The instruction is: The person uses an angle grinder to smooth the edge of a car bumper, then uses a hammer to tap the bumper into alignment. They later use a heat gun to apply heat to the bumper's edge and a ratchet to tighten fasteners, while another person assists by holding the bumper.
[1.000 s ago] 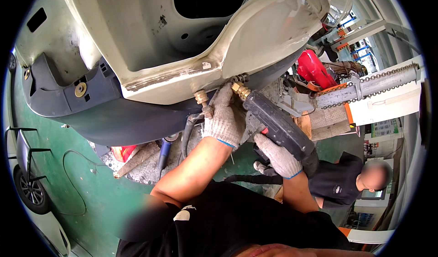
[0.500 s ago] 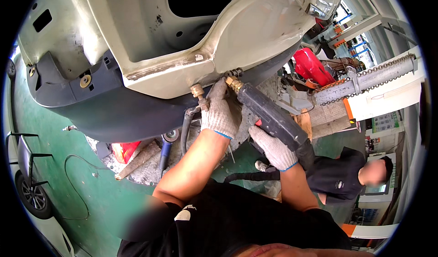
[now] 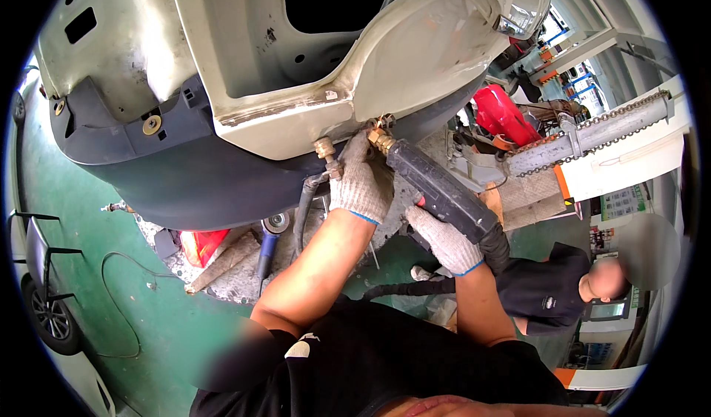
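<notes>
My gloved right hand (image 3: 444,239) is closed around a black welding gun (image 3: 444,187) with a brass tip (image 3: 381,139) and a thick black cable. The tip is close to the lower edge of a beige car body panel (image 3: 289,124). Just left of the tip, my gloved left hand (image 3: 361,184) is raised, its fingers bent in by the panel edge. What those fingers hold is hidden. Beside that hand is a brass clamp fitting (image 3: 326,154), with a black cable (image 3: 302,213) hanging below it.
A dark grey bumper (image 3: 200,180) runs below the panel. Underneath lie a blue-handled angle grinder (image 3: 268,247) and a red lamp (image 3: 204,245). A chained metal beam (image 3: 592,132) extends at right. Another person (image 3: 548,287) in black is at lower right. A hose (image 3: 111,298) crosses the green floor.
The car body appears shifted slightly right and down in view. The brass tip of the gun sits a little nearer the panel edge. Both hands keep nearly the same pose.
</notes>
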`<action>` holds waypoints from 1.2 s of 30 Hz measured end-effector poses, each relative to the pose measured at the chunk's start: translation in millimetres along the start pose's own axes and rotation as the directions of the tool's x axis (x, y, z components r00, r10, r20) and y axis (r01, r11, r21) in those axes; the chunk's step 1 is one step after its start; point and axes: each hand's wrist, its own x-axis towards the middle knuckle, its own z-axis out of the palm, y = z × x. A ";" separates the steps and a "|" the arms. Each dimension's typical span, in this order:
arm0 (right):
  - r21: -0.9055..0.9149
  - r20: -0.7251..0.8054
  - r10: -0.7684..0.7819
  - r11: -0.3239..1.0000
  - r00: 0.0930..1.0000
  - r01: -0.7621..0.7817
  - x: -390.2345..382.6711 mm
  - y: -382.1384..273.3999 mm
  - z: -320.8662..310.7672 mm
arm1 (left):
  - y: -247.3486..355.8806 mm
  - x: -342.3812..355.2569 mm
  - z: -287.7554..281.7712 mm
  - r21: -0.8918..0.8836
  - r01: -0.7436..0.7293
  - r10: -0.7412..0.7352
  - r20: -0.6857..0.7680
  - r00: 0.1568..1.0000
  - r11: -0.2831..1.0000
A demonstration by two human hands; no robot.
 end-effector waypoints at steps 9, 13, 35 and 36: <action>-0.112 0.016 -0.087 0.990 0.996 0.088 -2.8 -4.8 -3.5 | 2.3 -2.1 0.7 0.051 0.019 -0.019 0.000 1.000 0.999; 0.033 -0.001 -0.080 0.996 0.997 0.080 -11.0 8.8 -6.9 | -3.8 -37.4 -3.2 0.514 -0.186 0.166 0.086 0.982 0.837; 0.382 0.157 -0.088 0.924 0.984 0.022 -52.5 92.3 -16.9 | 16.4 -78.6 -11.4 0.654 -0.067 0.064 0.028 0.998 0.754; 0.389 0.161 -0.078 0.921 0.984 0.009 -49.8 92.7 -15.1 | 15.7 -77.2 -8.2 0.628 -0.075 0.071 0.032 0.997 0.775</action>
